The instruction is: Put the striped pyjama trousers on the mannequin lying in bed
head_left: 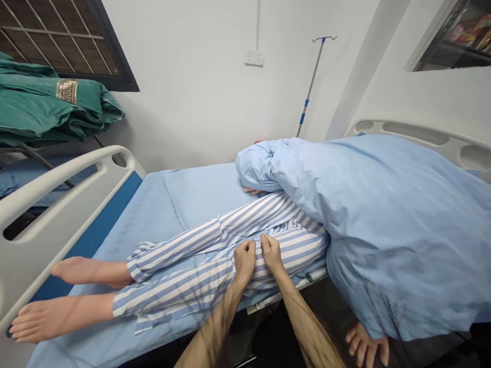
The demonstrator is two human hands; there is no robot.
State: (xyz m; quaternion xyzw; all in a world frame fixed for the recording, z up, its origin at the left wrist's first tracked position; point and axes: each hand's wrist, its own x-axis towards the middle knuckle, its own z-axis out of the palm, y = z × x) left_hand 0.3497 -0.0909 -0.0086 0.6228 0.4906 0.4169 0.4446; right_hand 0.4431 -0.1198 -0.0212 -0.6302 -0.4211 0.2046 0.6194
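A figure in blue-and-white striped trousers (199,255) lies on a hospital bed, bare feet (57,301) toward the footboard. A pale blue quilt (383,214) is folded back over its upper body. My left hand (244,261) and my right hand (271,251) rest side by side on the near thigh, fingers curled and pinching the striped cloth. A hand of the figure (251,191) peeks out under the quilt's edge, and another hand (366,345) hangs below the quilt at the bed's near side.
The bed has a light blue sheet (192,194) and a white-and-blue footboard (65,204) at left, and a white headboard (422,134) at right. An IV pole (310,87) stands by the white wall. Folded green cloth (49,107) lies stacked at upper left.
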